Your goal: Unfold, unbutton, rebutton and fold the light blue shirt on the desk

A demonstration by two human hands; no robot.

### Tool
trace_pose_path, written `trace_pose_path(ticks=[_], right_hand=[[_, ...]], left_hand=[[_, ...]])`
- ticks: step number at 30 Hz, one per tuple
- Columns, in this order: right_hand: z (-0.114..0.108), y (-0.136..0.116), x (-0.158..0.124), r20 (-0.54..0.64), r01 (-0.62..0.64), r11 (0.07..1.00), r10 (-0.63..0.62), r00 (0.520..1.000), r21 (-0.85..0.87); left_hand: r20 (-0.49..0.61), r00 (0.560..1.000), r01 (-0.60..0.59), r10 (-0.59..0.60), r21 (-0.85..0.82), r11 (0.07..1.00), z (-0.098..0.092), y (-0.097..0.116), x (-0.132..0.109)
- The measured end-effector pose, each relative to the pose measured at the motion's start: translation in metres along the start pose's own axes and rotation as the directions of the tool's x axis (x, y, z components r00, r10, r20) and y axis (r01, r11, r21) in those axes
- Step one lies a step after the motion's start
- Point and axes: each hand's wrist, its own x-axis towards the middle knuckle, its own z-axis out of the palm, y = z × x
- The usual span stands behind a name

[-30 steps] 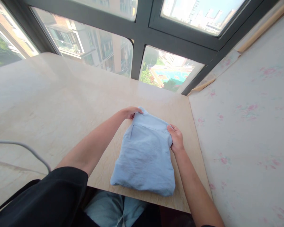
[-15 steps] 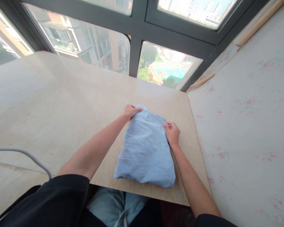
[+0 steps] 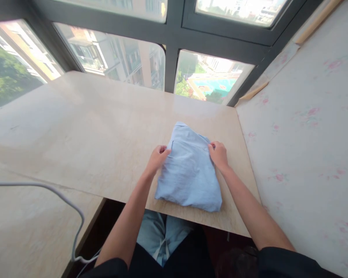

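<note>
A light blue folded shirt point(image 3: 190, 173) lies flat on the beige stone-look tabletop point(image 3: 113, 123), its narrower end toward the window and its wide folded edge toward me. My left hand point(image 3: 159, 157) pinches the shirt's left edge, a little below the upper end, thumb on top. On the opposite side, my right hand point(image 3: 219, 153) grips the upper right edge between thumb and bent fingers. The fingertips under the cloth are hidden on both sides.
A grey cable point(image 3: 60, 195) loops over the left part of the surface and hangs past its edge. Dark window frames point(image 3: 171, 50) stand behind the table. A flower-patterned wall point(image 3: 301, 154) closes off the right side. My legs point(image 3: 162, 231) are under the front edge.
My left hand has slid from the shirt's top left corner down along its left edge. My right hand keeps its hold at the upper right. The camera view has shifted slightly.
</note>
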Motion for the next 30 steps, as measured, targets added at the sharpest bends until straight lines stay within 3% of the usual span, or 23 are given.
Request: trace_pose_path(ticks=[3, 6, 10, 12, 16, 20, 25, 28, 30], right_hand=[[-0.008, -0.013, -0.001, -0.015, 0.033, 0.994, -0.034, 0.999, -0.102], [-0.012, -0.038, -0.004, -0.002, 0.189, 0.973, -0.191, 0.982, -0.131], [0.005, -0.067, -0.008, 0.094, 0.391, 0.912, -0.381, 0.92, -0.124], [0.019, -0.069, -0.008, 0.165, 0.417, 0.9, -0.395, 0.904, -0.126], [0.043, -0.053, -0.007, 0.244, 0.347, 0.927, -0.307, 0.92, -0.145], [0.047, -0.036, -0.003, 0.264, 0.368, 0.921, -0.326, 0.908, -0.13], [0.037, -0.023, 0.003, 0.345, 0.455, 0.875, -0.381, 0.858, -0.166], [0.032, -0.011, 0.005, 0.348, 0.466, 0.859, -0.379, 0.858, -0.213], [0.03, -0.003, 0.006, 0.331, 0.442, 0.869, -0.359, 0.873, -0.224]], left_hand=[[0.053, 0.999, 0.005, -0.003, -0.039, 0.999, -0.011, -0.016, -0.042], [0.061, 0.998, -0.025, 0.025, 0.002, 1.0, -0.017, -0.028, -0.081], [0.076, 0.995, -0.078, 0.068, 0.136, 0.988, -0.022, -0.034, -0.12], [0.098, 0.985, -0.165, 0.145, 0.244, 0.956, -0.025, -0.034, -0.132], [0.234, 0.924, -0.378, 0.301, 0.452, 0.808, -0.027, -0.036, -0.143], [0.327, 0.86, -0.509, 0.392, 0.591, 0.626, -0.024, -0.046, -0.144], [0.249, 0.749, -0.605, 0.614, 0.636, 0.479, -0.023, -0.063, -0.142], [0.187, 0.669, -0.647, 0.719, 0.622, 0.44, -0.027, -0.07, -0.144], [0.147, 0.669, -0.641, 0.729, 0.611, 0.465, -0.028, -0.073, -0.149]])
